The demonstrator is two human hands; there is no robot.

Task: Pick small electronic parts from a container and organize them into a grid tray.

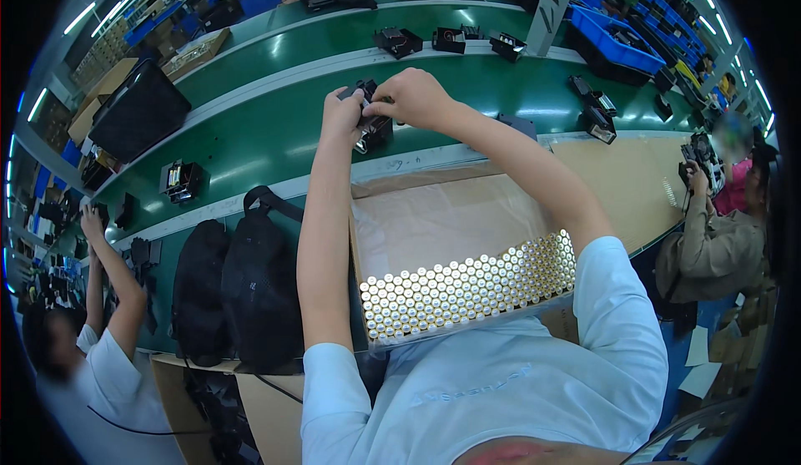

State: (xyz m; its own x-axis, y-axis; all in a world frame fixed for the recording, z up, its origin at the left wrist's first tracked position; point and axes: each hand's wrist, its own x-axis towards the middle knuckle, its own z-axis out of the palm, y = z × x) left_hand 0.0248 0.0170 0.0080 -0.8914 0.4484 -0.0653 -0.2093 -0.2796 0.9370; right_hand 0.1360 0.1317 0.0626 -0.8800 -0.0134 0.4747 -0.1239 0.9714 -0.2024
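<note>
Over the green conveyor belt, my left hand grips a small black plastic housing from its left side. My right hand is closed, its thumb and fingers pressed together at the top of that housing; whatever they pinch is hidden. A shiny silvery part shows at the housing's lower left, too small to make out. Between my forearms and close to my body lies a shallow cardboard box lined with clear plastic. Rows of upright cylindrical batteries fill its near part, while its far part shows bare lining.
Similar black housings sit along the belt, with others at the far right. Black bags stand left of the box. A black bin and a blue crate stand farther off. Co-workers sit at left and right.
</note>
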